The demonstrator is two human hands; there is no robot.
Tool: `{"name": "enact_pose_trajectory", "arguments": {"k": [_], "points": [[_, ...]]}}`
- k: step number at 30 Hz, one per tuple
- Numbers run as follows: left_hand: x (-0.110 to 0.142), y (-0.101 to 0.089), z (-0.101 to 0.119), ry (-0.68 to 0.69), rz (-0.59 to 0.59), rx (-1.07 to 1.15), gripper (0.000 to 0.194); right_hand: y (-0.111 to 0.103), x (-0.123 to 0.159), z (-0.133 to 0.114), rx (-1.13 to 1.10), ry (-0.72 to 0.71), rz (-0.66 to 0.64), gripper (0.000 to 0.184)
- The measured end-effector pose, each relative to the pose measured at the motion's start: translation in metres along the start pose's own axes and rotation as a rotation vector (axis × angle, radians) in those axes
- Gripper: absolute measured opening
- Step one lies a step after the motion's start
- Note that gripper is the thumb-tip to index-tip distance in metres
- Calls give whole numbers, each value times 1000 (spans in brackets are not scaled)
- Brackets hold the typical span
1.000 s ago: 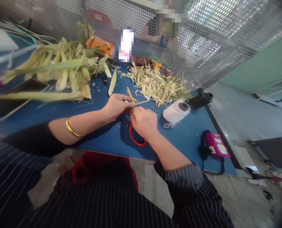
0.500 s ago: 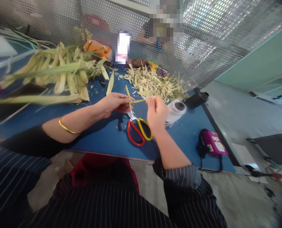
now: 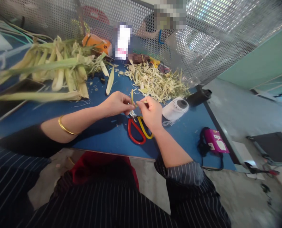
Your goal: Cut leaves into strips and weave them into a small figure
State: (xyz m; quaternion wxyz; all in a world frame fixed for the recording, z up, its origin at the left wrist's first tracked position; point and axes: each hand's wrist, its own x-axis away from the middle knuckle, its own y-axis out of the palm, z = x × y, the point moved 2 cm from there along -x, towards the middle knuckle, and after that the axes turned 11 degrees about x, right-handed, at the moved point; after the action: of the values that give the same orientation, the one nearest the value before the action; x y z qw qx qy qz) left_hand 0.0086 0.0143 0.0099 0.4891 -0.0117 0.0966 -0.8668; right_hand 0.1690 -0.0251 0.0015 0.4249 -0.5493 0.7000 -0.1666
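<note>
Over the blue table (image 3: 103, 136) my left hand (image 3: 116, 104) pinches a thin yellow-green leaf strip (image 3: 132, 96) that stands up between its fingers. My right hand (image 3: 150, 113) is closed in a pinch right beside it, on the same strip or on thread; I cannot tell which. Red-and-yellow-handled scissors (image 3: 138, 130) lie flat on the table just under both hands. A white spool of thread (image 3: 175, 109) stands to the right of my right hand.
Long pale green leaves (image 3: 53, 68) are heaped at the back left, a pile of cut leaf scraps (image 3: 156, 82) at the back middle. A black cylinder (image 3: 199, 96) and a pink device with a black cord (image 3: 214, 142) sit at the right. Perforated metal screen behind; another person beyond it.
My right hand, which had pulled away to the right, has come back to the left hand at the strip. The strip now stands more upright. The scissors have not moved.
</note>
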Motion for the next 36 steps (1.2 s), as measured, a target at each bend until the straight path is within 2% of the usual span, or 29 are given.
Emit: {"name": "enact_pose_trajectory", "arguments": {"k": [3, 7, 10, 14, 16, 20, 26, 31, 36], "points": [[3, -1, 6, 75, -35, -175, 26, -4, 6, -10, 193, -134, 69, 16], [4, 0, 8, 19, -65, -118, 23, -8, 8, -11, 237, -176, 112, 17], [4, 2, 6, -76, -44, 105, 23, -9, 1, -5, 56, -93, 101, 17], [2, 2, 2, -177, 10, 353, 22, -5, -9, 7, -363, 132, 10, 22], [1, 1, 1, -201, 68, 412, 20, -3, -11, 9, -467, 227, -21, 26], [0, 3, -3, -169, 148, 376, 19, 1, -10, 9, -519, 284, -133, 28], [2, 11, -5, -149, 83, 291, 27, 4, -8, 11, -484, 259, -53, 13], [1, 2, -6, -83, 198, 198, 29, 5, -9, 10, -496, 229, -77, 11], [-1, 2, -9, -146, 235, 368, 18, 3, -9, 10, -504, 230, -75, 11]]}}
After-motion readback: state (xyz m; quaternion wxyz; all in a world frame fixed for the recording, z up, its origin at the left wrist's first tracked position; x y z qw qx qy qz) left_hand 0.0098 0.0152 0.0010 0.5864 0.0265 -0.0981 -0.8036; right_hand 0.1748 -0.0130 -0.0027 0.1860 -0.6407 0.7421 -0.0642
